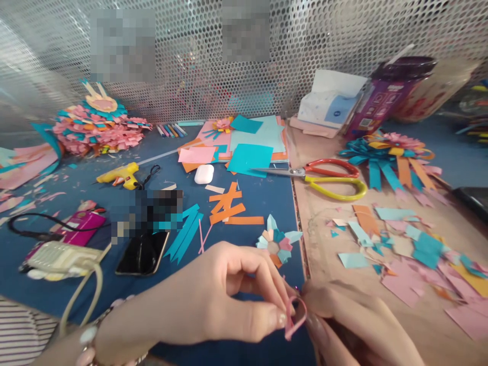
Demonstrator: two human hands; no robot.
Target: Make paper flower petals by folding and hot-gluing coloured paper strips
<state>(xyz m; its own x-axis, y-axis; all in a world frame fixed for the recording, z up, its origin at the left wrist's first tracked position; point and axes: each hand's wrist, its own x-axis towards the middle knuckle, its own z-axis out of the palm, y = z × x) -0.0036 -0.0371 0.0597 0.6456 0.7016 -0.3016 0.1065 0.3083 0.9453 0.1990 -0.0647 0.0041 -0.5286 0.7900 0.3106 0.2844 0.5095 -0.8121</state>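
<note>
A narrow pink paper strip (301, 321), bent into a loop, is held between my two hands low in the head view. My left hand (244, 295) pinches one side of it between thumb and fingers. On the other side, my right hand (343, 320) has its fingers closed at the loop's edge. Just beyond the fingers lies a small paper flower (275, 243) with light blue, pink and orange petals. Orange paper strips (229, 209) and blue notched strips (186, 235) lie farther back on the blue table.
Open scissors (301, 173) with red and yellow handles lie mid-table. A yellow glue gun (118, 175), a phone (143, 254) and a cable (95, 284) sit left. Paper scraps (404, 279) spread right, near a purple cup (381, 96). A perforated metal screen (183, 61) stands behind.
</note>
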